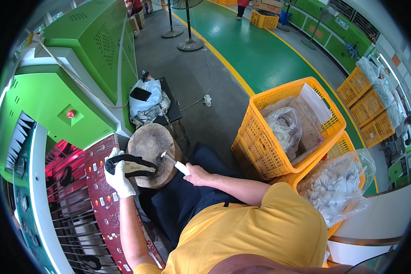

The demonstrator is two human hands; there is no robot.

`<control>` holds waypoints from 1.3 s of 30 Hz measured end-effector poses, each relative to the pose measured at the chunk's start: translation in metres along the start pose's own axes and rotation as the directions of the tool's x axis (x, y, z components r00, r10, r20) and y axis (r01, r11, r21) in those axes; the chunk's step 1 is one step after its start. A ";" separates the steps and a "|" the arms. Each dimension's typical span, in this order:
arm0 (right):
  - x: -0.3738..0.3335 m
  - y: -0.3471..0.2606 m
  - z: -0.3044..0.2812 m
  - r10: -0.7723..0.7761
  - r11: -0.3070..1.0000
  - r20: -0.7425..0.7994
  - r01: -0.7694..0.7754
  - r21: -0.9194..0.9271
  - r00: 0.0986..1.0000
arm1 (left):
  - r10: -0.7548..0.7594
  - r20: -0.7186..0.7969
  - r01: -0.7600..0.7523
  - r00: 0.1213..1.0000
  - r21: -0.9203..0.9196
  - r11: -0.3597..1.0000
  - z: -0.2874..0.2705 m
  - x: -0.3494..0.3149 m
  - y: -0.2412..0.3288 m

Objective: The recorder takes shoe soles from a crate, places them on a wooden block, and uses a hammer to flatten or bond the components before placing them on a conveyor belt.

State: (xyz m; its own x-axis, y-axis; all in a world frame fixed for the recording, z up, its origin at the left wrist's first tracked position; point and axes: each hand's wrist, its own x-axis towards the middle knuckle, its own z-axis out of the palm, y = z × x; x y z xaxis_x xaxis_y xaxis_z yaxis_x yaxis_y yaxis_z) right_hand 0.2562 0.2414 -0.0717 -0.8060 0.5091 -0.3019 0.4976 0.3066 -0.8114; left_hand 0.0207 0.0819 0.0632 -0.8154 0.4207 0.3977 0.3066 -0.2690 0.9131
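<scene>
My left hand (120,178), in a white glove, is closed on the rear of a black shoe upper (137,159) with a pale sole side facing up. The upper's other end rests over a round wooden block (147,136) in front of my knees. My bare right hand (199,175) grips a small hammer (174,161) by its white handle. The hammer's metal head is over the block, just right of the upper's tip, and I cannot tell whether it touches anything.
At left stands a green machine (55,100) with a red-lit opening and a rod conveyor (77,228) carrying black pieces. Beyond the block, a stool (171,98) holds bags and a phone (140,94). Yellow crates (260,146) and a bag of pale pieces (333,182) sit at right.
</scene>
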 end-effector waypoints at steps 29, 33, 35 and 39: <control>-0.013 -0.203 -0.123 -0.605 0.727 -0.119 0.607 0.321 0.787 | -0.059 0.013 0.055 0.998 0.172 0.984 0.006 0.021 -0.018; -0.013 -0.215 -0.141 -0.445 0.892 0.195 0.452 0.008 0.874 | -0.097 0.000 0.095 0.995 0.225 0.970 0.004 0.018 -0.013; -0.015 -0.221 -0.146 -0.555 0.827 0.082 0.538 0.164 0.828 | -0.079 0.002 0.077 0.997 0.216 0.973 0.005 0.019 -0.014; -0.003 -0.209 -0.134 -0.533 0.846 0.083 0.528 0.072 0.842 | -0.115 0.009 0.107 0.993 0.288 0.952 0.011 0.023 -0.019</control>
State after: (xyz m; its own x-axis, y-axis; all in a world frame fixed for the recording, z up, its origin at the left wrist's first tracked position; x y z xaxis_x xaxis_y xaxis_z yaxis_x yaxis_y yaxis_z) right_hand 0.1976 0.2836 0.1654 -0.9706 0.1986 0.1363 -0.0276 0.4702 -0.8821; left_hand 0.0015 0.1064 0.0559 -0.8407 0.4564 0.2913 0.3456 0.0383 0.9376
